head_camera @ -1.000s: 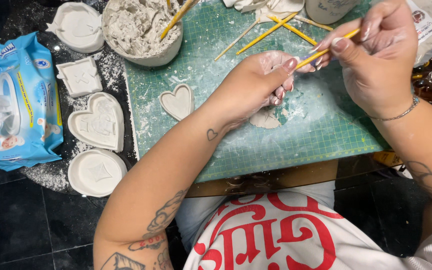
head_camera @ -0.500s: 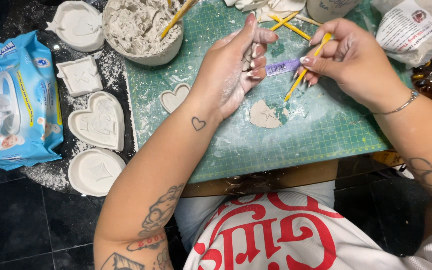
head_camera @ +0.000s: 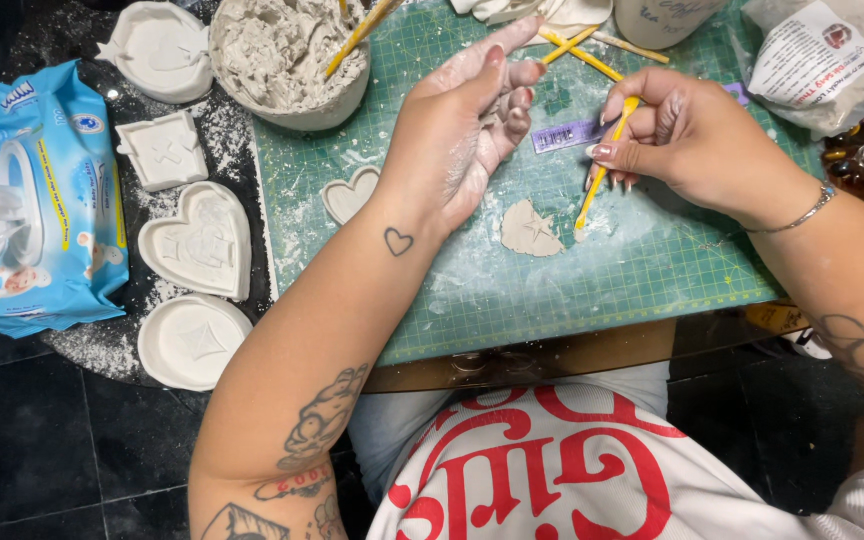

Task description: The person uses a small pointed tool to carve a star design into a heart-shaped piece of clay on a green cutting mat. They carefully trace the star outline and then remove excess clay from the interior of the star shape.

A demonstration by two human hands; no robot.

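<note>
Small, flat, pale clay piece (head_camera: 530, 230) on green cutting mat (head_camera: 652, 270), just below dusty open left hand (head_camera: 462, 130), beside yellow tool (head_camera: 604, 162) pinched in right hand (head_camera: 687, 135).

Your left hand (head_camera: 462, 130) lies open, palm turned up and dusted white, fingers stretched forward and loosely together, the forearm running diagonally up from the lower left. Your right hand (head_camera: 687, 140) is curled in a pinch, fingertips (head_camera: 604, 152) pressed together, wrist bent inward from the right.
</note>
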